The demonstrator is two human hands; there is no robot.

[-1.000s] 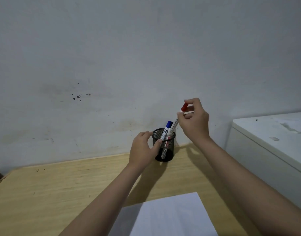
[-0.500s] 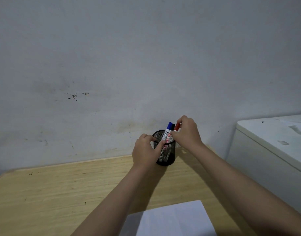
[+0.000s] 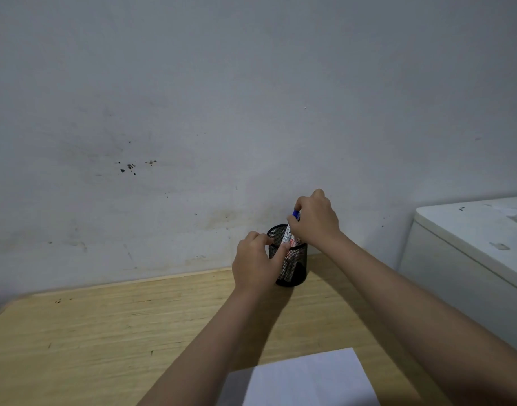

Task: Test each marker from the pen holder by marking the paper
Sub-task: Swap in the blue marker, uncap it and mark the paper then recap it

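From my feed, my right hand [image 3: 316, 219] covers most of the blue-capped marker [image 3: 295, 214]; only a sliver of cap and some white barrel show. The print on that barrel is too small for me to read. My left hand [image 3: 256, 266] hides the near-left wall of the mesh pen holder [image 3: 295, 259], and I cannot count the markers inside through the mesh. The paper [image 3: 307, 379] is cut off by the bottom edge, and my left forearm covers its left corner. The white cabinet [image 3: 468, 253] runs off the right edge.
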